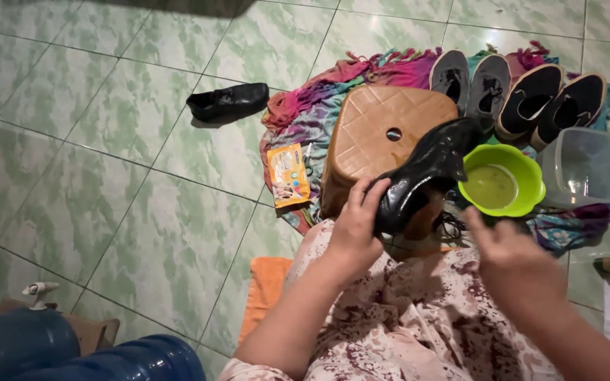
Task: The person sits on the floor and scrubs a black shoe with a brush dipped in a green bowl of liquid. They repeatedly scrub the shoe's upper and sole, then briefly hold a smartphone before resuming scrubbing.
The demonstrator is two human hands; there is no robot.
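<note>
Right hand (pixel 510 250) is hovering open and empty while my left grip (pixel 356 226) is clasping the wet black shoe (pixel 425 176), keeping it steady beside the green bowl (pixel 524 201).

shoes: 6 in all. 2 black leather shoes, 1 held up in hand (pixel 418 185), 1 lying alone on floor tiles (pixel 227 102). 2 grey sneakers (pixel 469 83) side by side on cloth. 2 black slip-ons with tan soles (pixel 551 102) next to them. 1 brown plastic stool (pixel 383 137). 1 green bowl (pixel 503 185). 1 clear plastic container (pixel 582 168). 1 orange packet (pixel 288 175). 1 multicoloured fringed cloth (pixel 305 123). 2 blue water jugs (pixel 72 349). 2 hands in view, left hand (pixel 356 229), right hand (pixel 513 254).
</note>
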